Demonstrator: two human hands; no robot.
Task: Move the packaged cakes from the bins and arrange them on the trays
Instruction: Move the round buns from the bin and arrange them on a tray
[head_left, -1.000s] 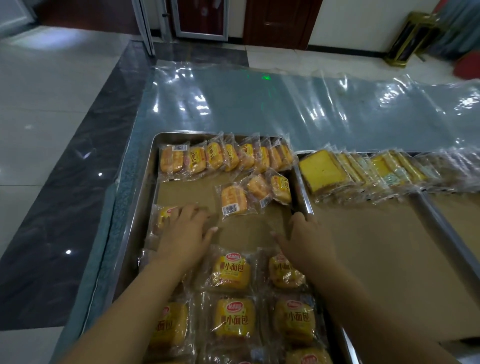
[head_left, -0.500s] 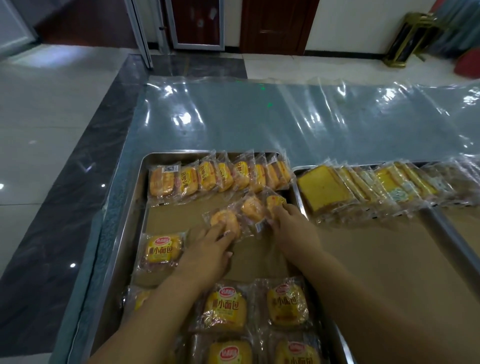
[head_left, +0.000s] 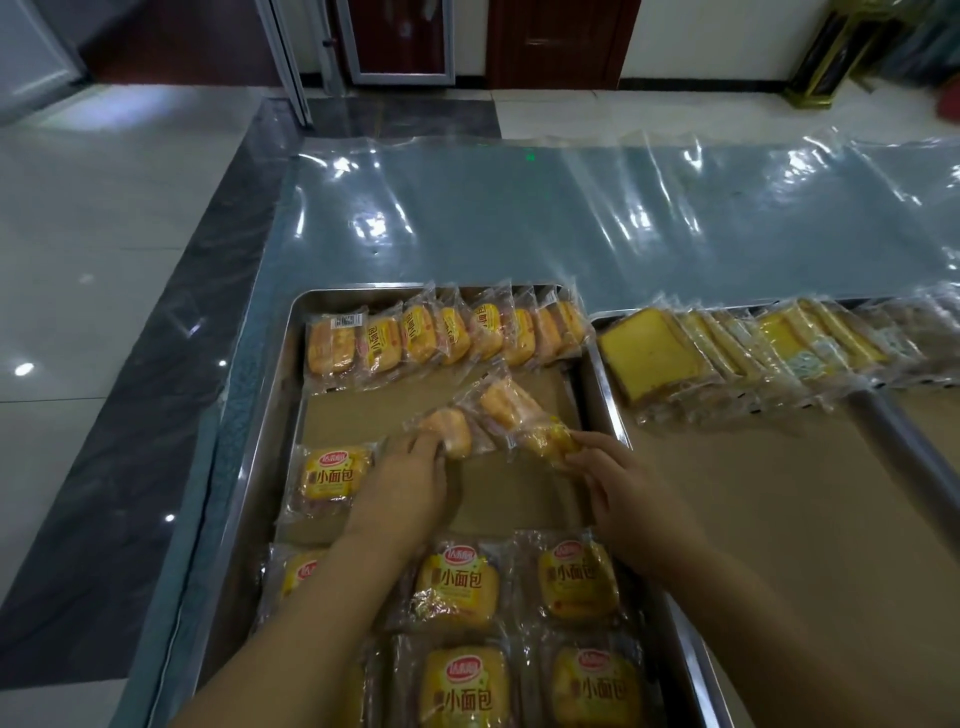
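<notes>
As both hands come forward off the flat packs (head_left: 457, 587), the left hand (head_left: 400, 488) presses straight fingertips against the three loose cakes (head_left: 501, 410) on the left tray (head_left: 254, 457), the right hand (head_left: 623, 493) seemingly pinches their right end, bunching them: a second row is starting below the back row (head_left: 447, 332)

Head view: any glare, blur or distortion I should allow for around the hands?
Head view: dim overall; bright glare streaks on the plastic sheet beyond the trays; the loose packs at the fingertips of the left hand and right hand are smeared, labels unreadable; the near packs are sharp enough to read; the wide-angle lens bows the left tray rim.
</notes>
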